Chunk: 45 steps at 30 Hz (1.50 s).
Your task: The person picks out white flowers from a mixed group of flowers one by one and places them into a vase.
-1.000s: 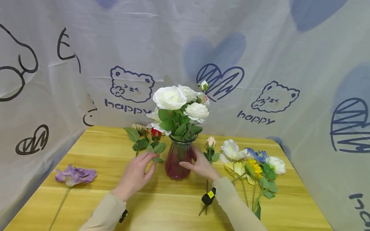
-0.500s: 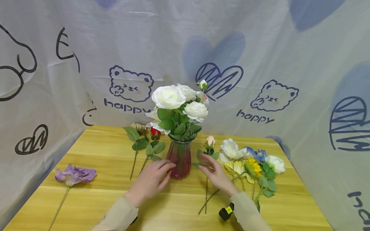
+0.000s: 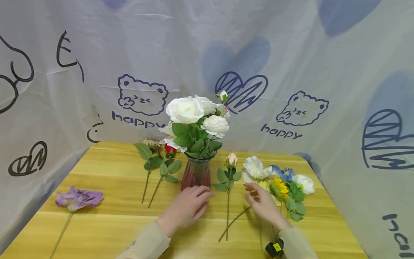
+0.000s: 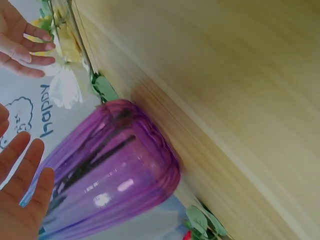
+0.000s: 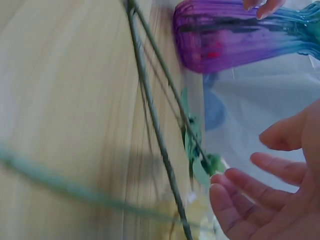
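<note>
From my remote feed, the left hand [image 3: 187,207] is loose and gripping nothing, right in front of the ribbed purple-pink glass vase [image 3: 195,174]; can't tell if it's touching. The right hand [image 3: 263,205] is relaxed and free too, beside a yellow-petalled sunflower [image 3: 279,187]. Vase stands upright on the yellow wood-grain tabletop [image 3: 194,244], stuffed with white roses [image 3: 184,109], with a pale pink rosebud [image 3: 231,158] lying near it.

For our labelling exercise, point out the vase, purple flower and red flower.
Vase [image 4: 116,174], left wrist view: its glass side.
Purple flower [image 3: 79,199], head view: its petals.
Red flower [image 3: 170,149], head view: its bloom.
</note>
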{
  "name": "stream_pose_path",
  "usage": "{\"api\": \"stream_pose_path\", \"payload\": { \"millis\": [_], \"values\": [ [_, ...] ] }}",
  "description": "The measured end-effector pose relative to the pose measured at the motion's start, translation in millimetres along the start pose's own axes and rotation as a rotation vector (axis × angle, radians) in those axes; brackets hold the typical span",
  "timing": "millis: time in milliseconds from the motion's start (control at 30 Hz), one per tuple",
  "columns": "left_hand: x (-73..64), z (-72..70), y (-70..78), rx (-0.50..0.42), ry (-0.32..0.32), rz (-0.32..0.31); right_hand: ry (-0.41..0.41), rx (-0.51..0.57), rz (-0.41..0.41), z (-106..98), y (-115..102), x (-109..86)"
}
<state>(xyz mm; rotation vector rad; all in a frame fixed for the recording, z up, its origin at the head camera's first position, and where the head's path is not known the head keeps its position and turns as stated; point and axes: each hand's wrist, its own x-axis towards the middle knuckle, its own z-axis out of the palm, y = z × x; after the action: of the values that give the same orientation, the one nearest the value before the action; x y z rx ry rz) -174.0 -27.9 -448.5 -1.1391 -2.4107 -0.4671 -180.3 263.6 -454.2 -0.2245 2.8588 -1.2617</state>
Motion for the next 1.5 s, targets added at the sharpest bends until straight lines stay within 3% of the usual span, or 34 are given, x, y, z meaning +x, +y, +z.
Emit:
{"api": "stream_pose_path", "payload": {
  "millis": [233,433,667,1200,1500],
  "values": [
    [1.9,2.5,6.4,-0.017,-0.037,-0.025,0.026,-0.168,0.057,-16.4,9.4,-8.7],
    [5.2,5.6,9.1,-0.004,-0.087,-0.024,-0.019,-0.228,0.118,-24.6,11.3,-11.7],
    [8.7,11.0,10.9,0.008,-0.161,-0.017,-0.059,-0.290,0.114,-25.3,10.8,-11.6],
    [9.8,13.2,15.0,-0.031,-0.221,-0.031,-0.152,-0.220,0.142,-18.7,20.9,-2.1],
    [9.0,16.1,14.2,-0.042,-0.208,-0.022,-0.132,-0.165,0.156,-18.2,21.3,2.8]
  ]
}}
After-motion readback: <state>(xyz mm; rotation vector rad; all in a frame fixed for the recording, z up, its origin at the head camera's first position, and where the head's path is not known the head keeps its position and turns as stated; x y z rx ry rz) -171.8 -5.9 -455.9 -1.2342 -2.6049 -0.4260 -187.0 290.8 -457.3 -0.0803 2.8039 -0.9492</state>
